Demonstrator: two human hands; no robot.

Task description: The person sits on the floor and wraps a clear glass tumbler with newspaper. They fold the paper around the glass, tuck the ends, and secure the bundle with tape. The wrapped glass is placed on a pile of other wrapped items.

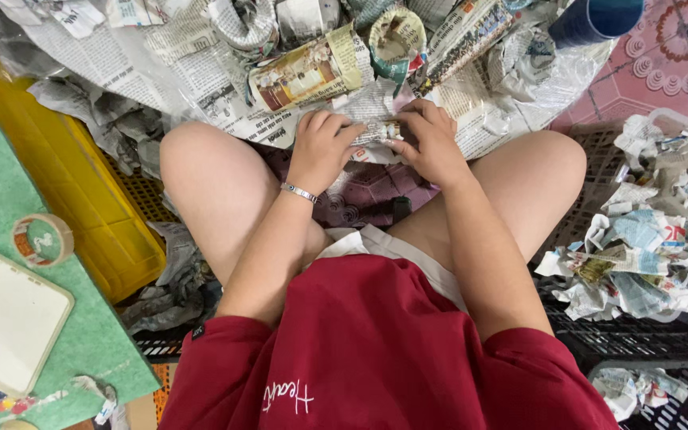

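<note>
Both hands meet over the lap: left hand (322, 147) clenched on one end of a small newspaper roll (380, 131), right hand (431, 143) pinching the other. Roll's long axis runs nine to three, loose newspaper sheets (201, 72) at twelve.

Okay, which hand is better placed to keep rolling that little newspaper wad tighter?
Probably the right hand: its fingertips pinch the newspaper wad at its end. The left hand covers the other end and steadies it.
</note>
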